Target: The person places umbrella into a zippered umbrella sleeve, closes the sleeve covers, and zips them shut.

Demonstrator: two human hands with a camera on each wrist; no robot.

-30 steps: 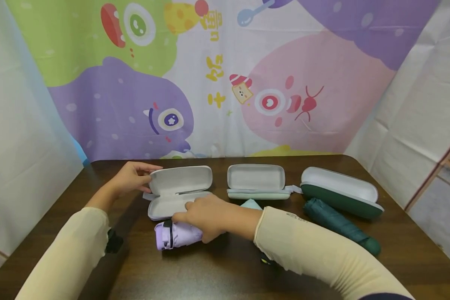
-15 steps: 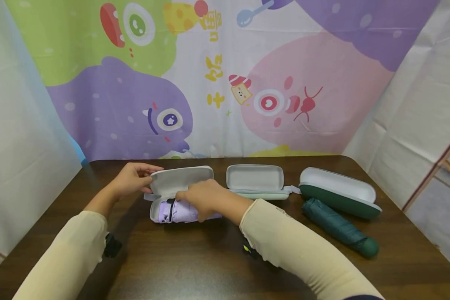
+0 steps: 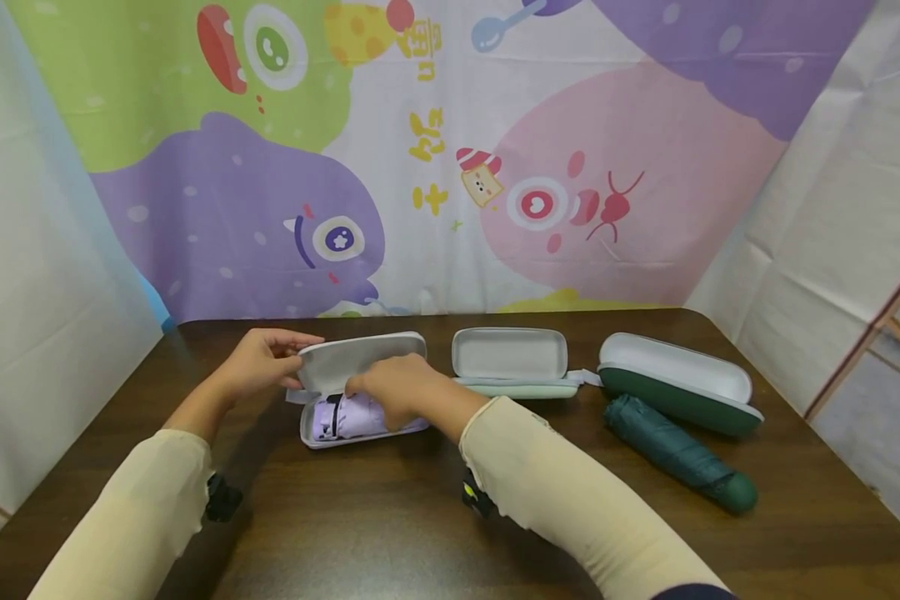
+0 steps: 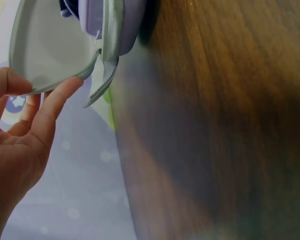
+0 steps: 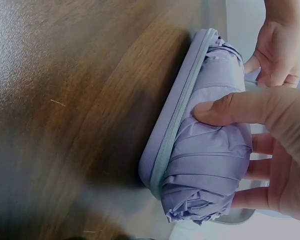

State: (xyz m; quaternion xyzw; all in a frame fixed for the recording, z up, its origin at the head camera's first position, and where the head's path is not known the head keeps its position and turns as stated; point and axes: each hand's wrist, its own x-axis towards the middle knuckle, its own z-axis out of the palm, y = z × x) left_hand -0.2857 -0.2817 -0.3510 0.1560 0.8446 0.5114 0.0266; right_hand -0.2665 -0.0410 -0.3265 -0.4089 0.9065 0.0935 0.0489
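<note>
A folded lilac umbrella (image 3: 356,417) lies in the bottom half of an open zippered hard case (image 3: 322,444) with a grey lining. My right hand (image 3: 397,387) grips the umbrella from above; in the right wrist view the thumb presses the near side of its pleated cloth (image 5: 205,145) and the fingers reach round the far side. The case's zipper edge (image 5: 167,140) runs along beside the umbrella. At the case's left end my left hand (image 3: 258,367) pinches the raised lid (image 4: 50,50) by its edge, the lid tilted up behind the umbrella.
A pale mint case (image 3: 510,354) stands open to the right of the lilac one. Farther right lies an open dark green case (image 3: 678,400), with a folded dark green umbrella (image 3: 667,454) in front of it. A cartoon-print cloth (image 3: 450,275) hangs behind the table (image 3: 330,533).
My right hand has carried the lilac umbrella from in front of the case back into its bottom half, where it now sits lower. My left hand has kept its hold on the lid.
</note>
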